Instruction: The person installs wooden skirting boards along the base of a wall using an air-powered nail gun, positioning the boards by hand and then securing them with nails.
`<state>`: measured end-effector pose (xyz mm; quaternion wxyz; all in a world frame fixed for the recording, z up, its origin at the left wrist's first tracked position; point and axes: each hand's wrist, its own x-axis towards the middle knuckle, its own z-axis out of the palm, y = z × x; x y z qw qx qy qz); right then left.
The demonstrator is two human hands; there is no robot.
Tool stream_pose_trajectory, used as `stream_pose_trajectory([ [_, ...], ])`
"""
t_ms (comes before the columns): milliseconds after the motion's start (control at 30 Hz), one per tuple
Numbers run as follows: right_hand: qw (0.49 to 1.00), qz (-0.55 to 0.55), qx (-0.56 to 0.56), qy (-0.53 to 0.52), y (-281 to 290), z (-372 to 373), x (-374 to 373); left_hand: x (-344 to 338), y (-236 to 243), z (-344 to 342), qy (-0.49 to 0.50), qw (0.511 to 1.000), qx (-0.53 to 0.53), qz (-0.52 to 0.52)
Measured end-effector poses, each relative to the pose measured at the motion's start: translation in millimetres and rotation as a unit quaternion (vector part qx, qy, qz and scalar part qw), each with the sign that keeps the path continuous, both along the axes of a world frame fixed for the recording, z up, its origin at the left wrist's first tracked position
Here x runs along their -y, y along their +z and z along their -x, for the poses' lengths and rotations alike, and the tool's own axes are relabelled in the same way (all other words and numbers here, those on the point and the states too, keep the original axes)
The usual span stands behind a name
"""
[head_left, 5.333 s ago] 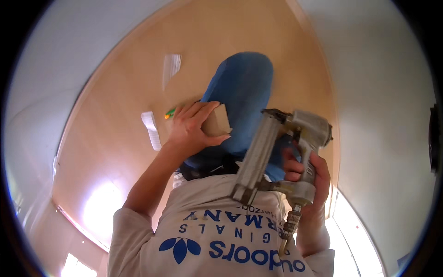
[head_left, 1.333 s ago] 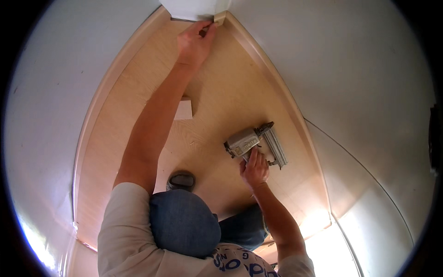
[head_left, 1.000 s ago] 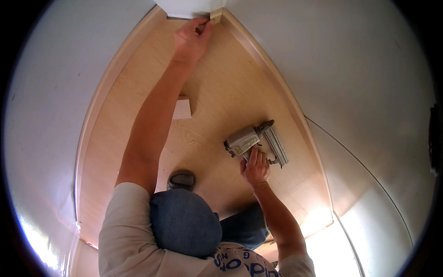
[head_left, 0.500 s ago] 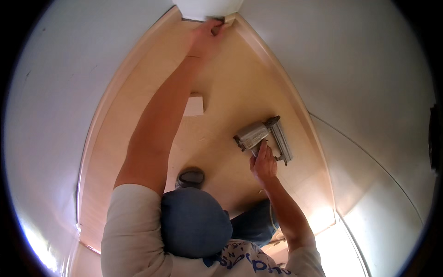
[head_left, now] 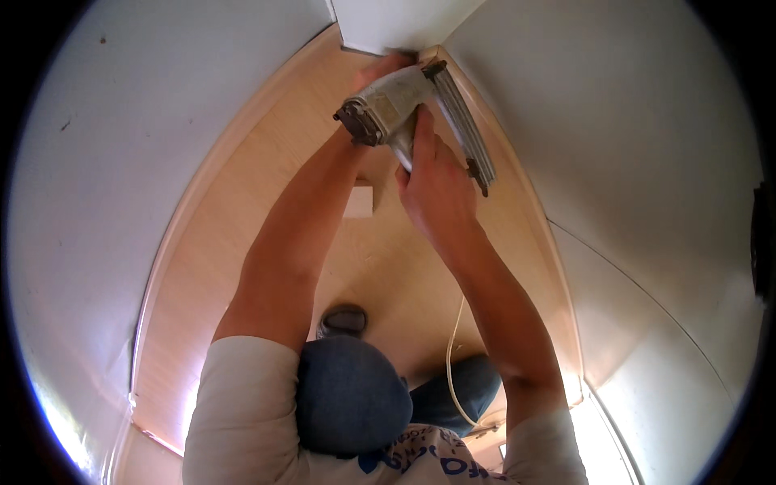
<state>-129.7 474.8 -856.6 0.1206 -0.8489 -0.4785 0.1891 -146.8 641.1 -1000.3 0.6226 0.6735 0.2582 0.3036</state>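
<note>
My right hand [head_left: 440, 182] is wrapped round the handle of a grey metal nail gun [head_left: 396, 99], its index finger up by the trigger. The gun's nose points at the far right corner, near the end of a wooden edge strip [head_left: 432, 55]. Behind the gun, my left hand [head_left: 373, 74] reaches to that same corner, against the foot of a white panel [head_left: 388, 24]. The gun covers most of its fingers, so what they hold, if anything, is hidden.
A small pale wood block [head_left: 360, 202] lies on the wooden floor [head_left: 388, 259]. A thin hose [head_left: 453, 364] runs by my knee. Grey curved walls [head_left: 105, 202] close in on both sides, and wooden trim [head_left: 517, 162] follows their base. My shoe [head_left: 343, 319] rests on the floor.
My right hand has lifted the nail gun forward and left, from over the middle right of the floor to the far corner beside my left hand. The left hand stays at the corner, now partly covered.
</note>
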Motion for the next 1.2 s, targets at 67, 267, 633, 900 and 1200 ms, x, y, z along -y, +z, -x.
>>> stream_pose_trajectory([
  [67,1.000,0.005,-0.002,-0.003,-4.6,-2.0,-11.8,2.1,-12.9,-1.7,0.032,0.999,0.009,0.029],
  [267,1.000,0.019,-0.004,0.002,-15.1,4.9,-33.2,-9.8,-87.0,11.1,0.029,0.996,0.052,0.066],
  [633,0.999,0.024,-0.018,-0.013,-17.2,-12.5,-29.1,-12.9,-35.7,-6.4,-0.023,0.989,-0.143,-0.041],
  [900,0.566,-0.319,-0.617,-0.443,7.9,45.4,53.5,-3.1,-13.3,-9.3,0.117,0.974,-0.169,-0.098],
  [1200,0.130,-0.450,-0.792,-0.391,-60.9,45.9,49.9,-18.1,-33.5,-0.2,0.088,0.978,-0.159,-0.106],
])
